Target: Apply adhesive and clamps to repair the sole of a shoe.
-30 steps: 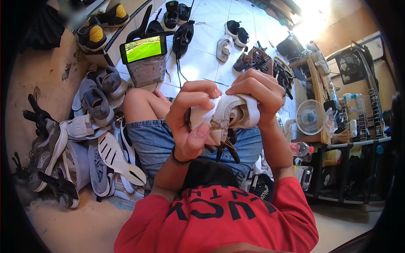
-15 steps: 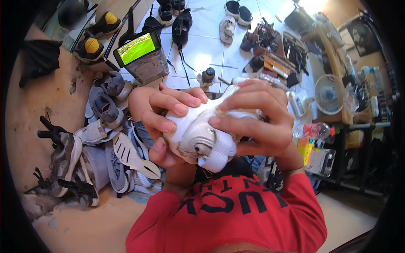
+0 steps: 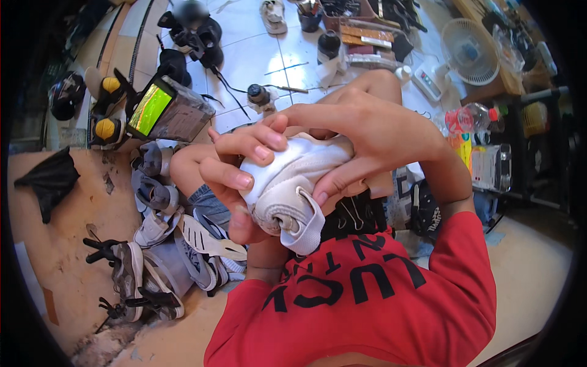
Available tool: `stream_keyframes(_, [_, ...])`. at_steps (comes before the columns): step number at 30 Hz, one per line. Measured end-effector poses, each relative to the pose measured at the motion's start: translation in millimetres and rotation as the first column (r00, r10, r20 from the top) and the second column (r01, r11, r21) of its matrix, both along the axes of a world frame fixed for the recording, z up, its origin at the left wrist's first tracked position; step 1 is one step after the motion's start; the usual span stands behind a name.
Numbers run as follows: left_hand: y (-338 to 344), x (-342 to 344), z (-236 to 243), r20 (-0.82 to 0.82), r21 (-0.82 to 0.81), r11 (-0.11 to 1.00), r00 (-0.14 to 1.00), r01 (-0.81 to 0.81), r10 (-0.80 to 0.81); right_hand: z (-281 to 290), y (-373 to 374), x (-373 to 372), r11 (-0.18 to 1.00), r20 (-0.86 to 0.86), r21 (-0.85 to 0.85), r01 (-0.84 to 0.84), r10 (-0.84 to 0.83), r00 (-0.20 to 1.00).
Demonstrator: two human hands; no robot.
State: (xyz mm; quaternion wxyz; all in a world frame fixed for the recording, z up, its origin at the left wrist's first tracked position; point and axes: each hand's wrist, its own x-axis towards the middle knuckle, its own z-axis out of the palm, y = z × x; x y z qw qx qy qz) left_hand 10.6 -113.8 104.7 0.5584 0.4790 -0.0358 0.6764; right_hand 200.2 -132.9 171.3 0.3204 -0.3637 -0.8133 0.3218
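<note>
A white and cream shoe (image 3: 281, 199) is held up in front of my chest, with a pale fabric loop (image 3: 310, 229) hanging at its near end. My left hand (image 3: 235, 174) grips it from the left, fingertips spread over its upper side. From the right, my right hand (image 3: 373, 131) reaches over the shoe; its thumb presses beside the loop, while its other fingertips are hidden behind. The shoe's far part is covered by the hands.
Several shoes and soles (image 3: 208, 238) are heaped at my left. A phone (image 3: 153, 109) leans on a box ahead, near a dark-capped bottle (image 3: 258, 95). On the right are a white fan (image 3: 469, 52), a plastic bottle (image 3: 474, 117) and a black rack (image 3: 538, 122). Tools lie on the tiles beyond.
The view has shifted, so the floor items sit higher in it. My right hand has turned further over the shoe, its fingers going from the near face to the far side.
</note>
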Motion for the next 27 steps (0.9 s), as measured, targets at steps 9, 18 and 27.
stream_keyframes(9, [-18.8, 20.0, -8.2, -0.697, -0.262, 0.957, 0.660, 0.129, -0.280, -14.5, -54.0, 51.7, 0.956, 0.484, -0.010, 0.293, -0.252, 0.838])
stream_keyframes(18, [-29.7, 59.3, -67.2, -0.797, -0.332, 0.908, 0.439, 0.257, -0.416, -75.0, -94.8, 86.4, 0.777, 0.492, -0.413, 0.476, -0.250, 0.834])
stream_keyframes(27, [-24.0, 74.0, -70.9, -0.989, 0.015, 0.974, 0.146, 0.226, -0.018, -143.1, -102.4, 97.5, 0.742, 0.437, -0.425, 0.519, -0.334, 0.835])
